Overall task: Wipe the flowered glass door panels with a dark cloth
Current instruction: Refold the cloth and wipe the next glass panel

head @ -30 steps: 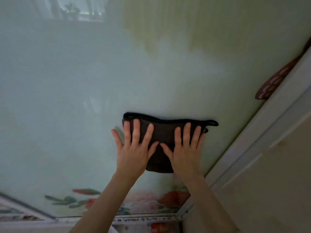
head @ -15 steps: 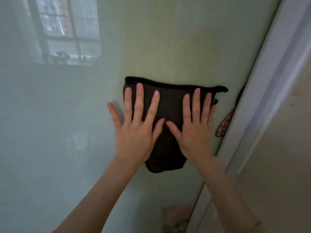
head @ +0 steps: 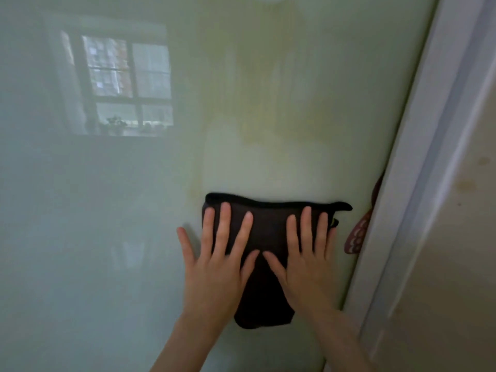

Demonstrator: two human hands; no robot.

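Note:
A dark cloth [head: 269, 226] lies flat against the pale green glass door panel [head: 120, 224], low and right of the middle. My left hand [head: 214, 272] presses its left half with fingers spread; the little finger rests on bare glass. Beside it, thumbs almost touching, my right hand [head: 306, 267] presses the cloth's right half the same way. The cloth's lower end hangs down between my wrists. No flower print is in sight on this part of the panel.
The white door frame [head: 418, 183] runs diagonally just right of the cloth, with a beige wall [head: 461, 251] beyond it. A reddish patterned object [head: 356, 237] pokes out at the frame's edge. A window reflection [head: 126, 84] shows in the glass at upper left.
Both hands have slid the cloth up the panel from just above the flower print, then slightly back down. The flowers at the bottom have left the view.

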